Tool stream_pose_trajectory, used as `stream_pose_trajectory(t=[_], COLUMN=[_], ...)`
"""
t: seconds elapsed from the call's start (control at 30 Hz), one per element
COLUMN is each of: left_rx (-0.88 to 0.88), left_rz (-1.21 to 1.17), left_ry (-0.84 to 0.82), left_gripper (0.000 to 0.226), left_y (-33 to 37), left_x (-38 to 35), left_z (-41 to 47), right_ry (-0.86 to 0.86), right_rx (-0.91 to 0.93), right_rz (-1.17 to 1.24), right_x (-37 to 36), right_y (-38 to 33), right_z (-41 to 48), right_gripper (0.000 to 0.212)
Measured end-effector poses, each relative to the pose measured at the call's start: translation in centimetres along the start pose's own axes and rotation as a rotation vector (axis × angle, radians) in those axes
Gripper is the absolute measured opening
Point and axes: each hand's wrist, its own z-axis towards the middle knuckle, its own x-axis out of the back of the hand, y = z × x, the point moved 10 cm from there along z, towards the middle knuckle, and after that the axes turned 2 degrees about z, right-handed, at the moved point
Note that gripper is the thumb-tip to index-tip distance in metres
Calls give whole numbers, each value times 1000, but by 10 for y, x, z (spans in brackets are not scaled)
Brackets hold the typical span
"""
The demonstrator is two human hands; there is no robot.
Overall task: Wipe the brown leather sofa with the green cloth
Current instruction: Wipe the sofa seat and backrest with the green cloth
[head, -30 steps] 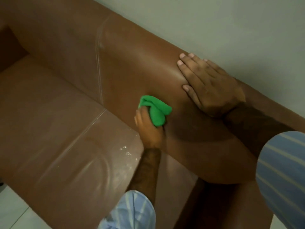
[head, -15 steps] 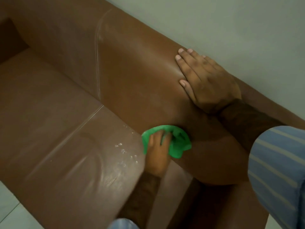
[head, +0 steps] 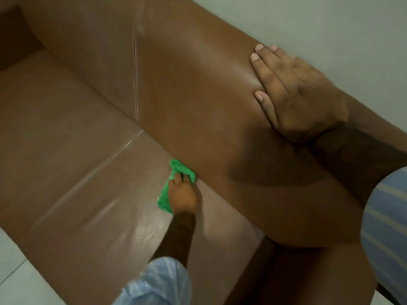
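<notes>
Hands of one person work on a brown leather sofa (head: 92,119), seen from above by a camera looking down. The sofa fills most of the frame, its seat cushions running from the left edge to the lower middle and its backrest slanting from the top centre down to the lower right.

The left hand (head: 182,194), just below the centre of the frame, is curled over a green cloth (head: 164,200) and presses it against the seat cushion, right at the crease where seat meets backrest. Bunched cloth shows above the fingers and beside the wrist; the rest is hidden under the palm. A pale blue striped sleeve (head: 154,282) covers that arm at the bottom centre.

The right hand (head: 295,93), in the upper right of the frame, lies flat and spread on the rounded top of the backrest, fingers pointing toward the upper left, holding nothing. Its forearm leads to a striped sleeve at the right edge.

A pale grey wall (head: 330,25) fills the upper right corner behind the sofa. Light floor (head: 15,271) shows in the lower left corner. A stitched seam divides two seat cushions left of the cloth.
</notes>
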Motion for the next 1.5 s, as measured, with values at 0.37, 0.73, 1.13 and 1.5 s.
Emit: stream_pose_trajectory(t=[0.37, 0.73, 1.13, 1.5], left_rx=[-419, -616, 119, -662], left_rz=[104, 125, -90, 11], left_ry=[110, -107, 8, -444], left_gripper=[38, 71, 49, 37], left_y=[-94, -4, -18, 63], left_x=[49, -44, -10, -49], left_z=[5, -129, -8, -84], right_ry=[18, 20, 43, 27], right_rx=[4, 11, 12, 13], right_rz=[0, -15, -13, -3], right_x=[4, 3, 0, 4], right_y=[-2, -5, -3, 0], right_z=[0, -3, -2, 1], right_gripper=[61, 62, 60, 60])
